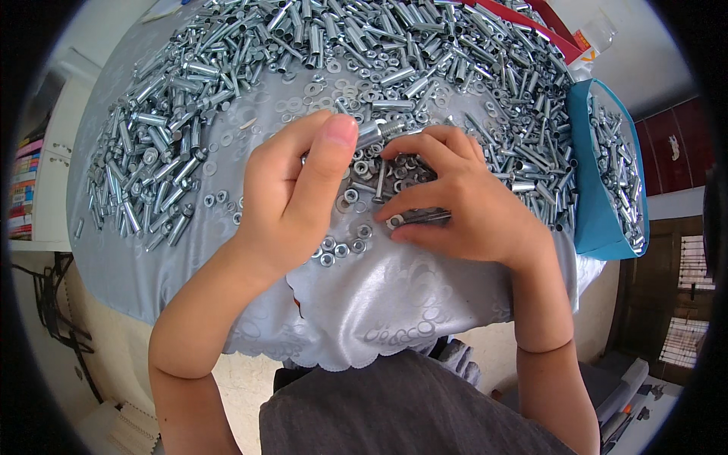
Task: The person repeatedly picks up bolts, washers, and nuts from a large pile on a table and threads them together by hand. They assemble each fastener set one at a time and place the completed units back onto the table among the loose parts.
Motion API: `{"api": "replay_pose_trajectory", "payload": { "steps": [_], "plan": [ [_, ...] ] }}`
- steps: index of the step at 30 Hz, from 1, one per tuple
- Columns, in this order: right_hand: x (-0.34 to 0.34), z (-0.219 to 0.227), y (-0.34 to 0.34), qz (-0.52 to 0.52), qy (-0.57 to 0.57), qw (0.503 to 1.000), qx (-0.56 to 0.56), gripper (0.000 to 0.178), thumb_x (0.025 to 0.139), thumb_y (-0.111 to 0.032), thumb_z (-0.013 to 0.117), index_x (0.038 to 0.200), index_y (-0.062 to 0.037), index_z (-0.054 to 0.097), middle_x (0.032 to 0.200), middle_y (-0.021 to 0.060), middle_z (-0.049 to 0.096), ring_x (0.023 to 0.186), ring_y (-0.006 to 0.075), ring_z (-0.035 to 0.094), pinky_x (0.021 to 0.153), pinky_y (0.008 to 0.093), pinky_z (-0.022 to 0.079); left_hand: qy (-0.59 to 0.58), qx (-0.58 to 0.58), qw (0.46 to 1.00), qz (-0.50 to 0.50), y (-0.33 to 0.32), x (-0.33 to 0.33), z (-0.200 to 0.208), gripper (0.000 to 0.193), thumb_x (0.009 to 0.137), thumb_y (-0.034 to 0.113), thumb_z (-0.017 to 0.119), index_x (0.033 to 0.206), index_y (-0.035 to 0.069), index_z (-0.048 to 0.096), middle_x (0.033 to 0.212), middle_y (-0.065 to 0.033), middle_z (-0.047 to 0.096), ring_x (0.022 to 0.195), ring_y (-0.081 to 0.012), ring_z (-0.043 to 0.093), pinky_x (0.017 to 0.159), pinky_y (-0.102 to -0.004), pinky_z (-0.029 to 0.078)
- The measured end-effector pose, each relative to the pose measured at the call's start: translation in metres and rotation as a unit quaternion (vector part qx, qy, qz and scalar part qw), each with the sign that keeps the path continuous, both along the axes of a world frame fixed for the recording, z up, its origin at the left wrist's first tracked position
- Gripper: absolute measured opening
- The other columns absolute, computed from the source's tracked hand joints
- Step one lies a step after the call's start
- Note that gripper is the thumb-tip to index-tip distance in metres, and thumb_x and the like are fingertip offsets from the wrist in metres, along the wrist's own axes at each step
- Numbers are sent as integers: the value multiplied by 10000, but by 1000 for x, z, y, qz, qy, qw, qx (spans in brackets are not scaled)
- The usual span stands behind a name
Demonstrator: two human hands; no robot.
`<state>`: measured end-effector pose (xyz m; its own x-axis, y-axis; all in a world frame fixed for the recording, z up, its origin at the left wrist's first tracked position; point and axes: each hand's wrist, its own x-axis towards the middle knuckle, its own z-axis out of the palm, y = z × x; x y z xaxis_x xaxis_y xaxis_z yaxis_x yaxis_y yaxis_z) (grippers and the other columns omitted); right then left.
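Note:
My left hand (pixel 292 189) is closed around a silver sleeve anchor (pixel 369 136), its threaded end pointing right; the rest of it is hidden behind the thumb. My right hand (pixel 462 193) is curved palm-down beside it. Its thumb and index finger close about a thin bolt (pixel 425 218) with a nut or washer (pixel 394 221) at its left end. The other fingers of that hand reach toward the anchor's threaded tip, just above a pile of loose nuts (pixel 402 168). Several nuts (pixel 341 249) lie on the tablecloth between the two hands, near my left wrist.
A large heap of sleeve anchors and bolts (pixel 303 30) spreads across the far side of the grey tablecloth (pixel 425 303), with another pile (pixel 152 152) at left. Flat washers (pixel 315 89) lie in the middle. A teal box (pixel 588 174) of bolts stands at right, a red box (pixel 557 34) far right.

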<state>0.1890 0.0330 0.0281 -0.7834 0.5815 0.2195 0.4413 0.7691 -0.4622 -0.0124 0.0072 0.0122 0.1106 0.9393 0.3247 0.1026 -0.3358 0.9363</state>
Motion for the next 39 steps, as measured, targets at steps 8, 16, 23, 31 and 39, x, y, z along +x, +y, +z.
{"api": "replay_pose_trajectory", "payload": {
  "steps": [8,16,23,31,39],
  "plan": [
    [-1,-3,5,18,21,1000,-15,151,654,-102,695,800,-127,668,1106,87,514,1024,278,452,894,366,362,-36,6,999,11,-1,6,-1,309,917,208,478,663,36,447,576,52,336,531,-24,284,450,-212,237],
    [-2,-1,8,-23,232,964,-125,115,690,-12,669,792,-37,624,799,52,615,735,191,587,687,277,474,11,-25,1000,5,0,6,-1,327,907,225,498,643,35,453,554,37,345,524,-30,304,435,-223,238],
    [-2,2,5,-65,371,892,-248,135,739,17,666,858,22,601,838,48,611,789,108,574,732,241,467,23,-95,993,-62,-3,4,4,371,910,293,484,647,31,473,559,42,375,534,-33,326,456,-219,257],
    [-5,5,6,-56,444,815,-369,189,745,36,656,905,20,557,849,43,588,802,111,577,732,232,471,90,-29,985,-147,-1,1,5,343,898,293,497,696,16,518,573,-15,431,531,-102,401,491,-264,334],
    [-4,-2,5,-36,364,819,-441,137,771,44,614,887,10,549,836,25,584,772,90,574,684,222,475,50,-70,991,-99,-5,5,7,339,896,305,503,699,30,513,573,7,405,524,-76,366,477,-248,300]
  ]
}}
